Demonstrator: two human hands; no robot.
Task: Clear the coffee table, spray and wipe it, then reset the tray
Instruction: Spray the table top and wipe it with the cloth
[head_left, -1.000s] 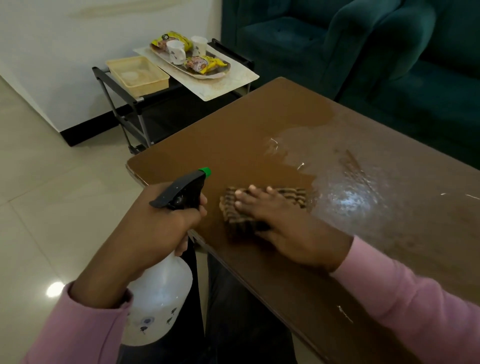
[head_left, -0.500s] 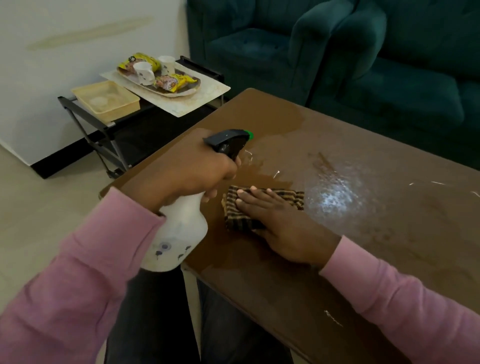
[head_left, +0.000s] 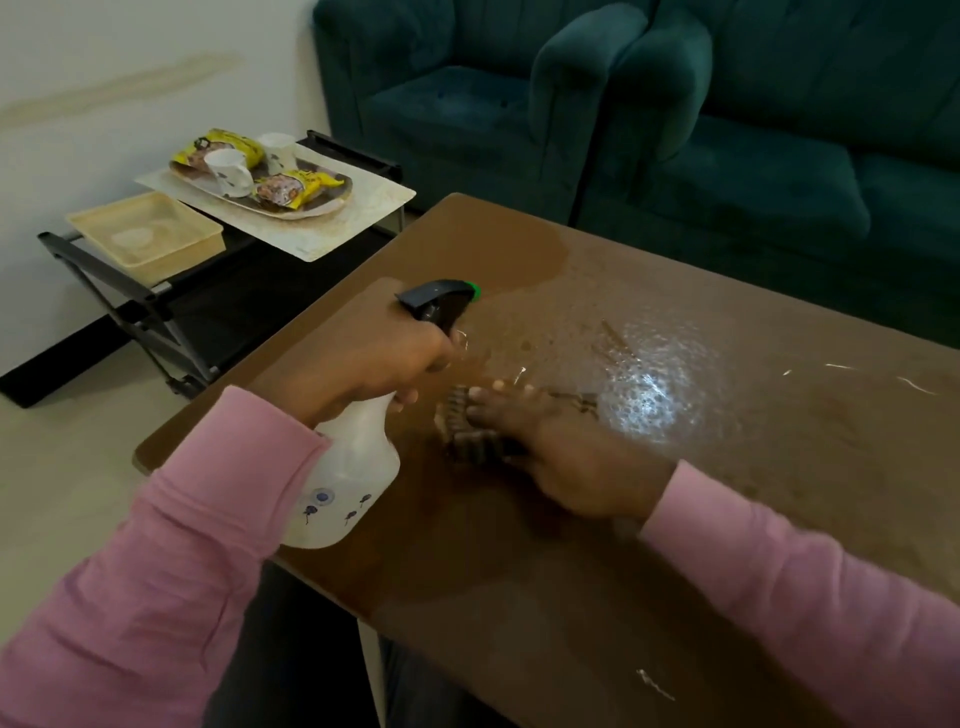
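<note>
My left hand (head_left: 374, 364) gripped the spray bottle (head_left: 348, 478), fingers curled round its neck. My right hand (head_left: 561, 457) pressed the cloth (head_left: 467, 436) flat-fingered on the wet coffee table (head_left: 779, 467). I was mid-wipe, I judged; broad strokes were due next. Beyond, the tray (head_left: 322, 208) sat on the stand (head_left: 156, 306).

I see a dark teal upholstered sofa (head_left: 753, 182) ahead, a white wall (head_left: 130, 52) at left, a pale tiled floor (head_left: 67, 467), and a black folding metal stand (head_left: 249, 296) against the wall.
</note>
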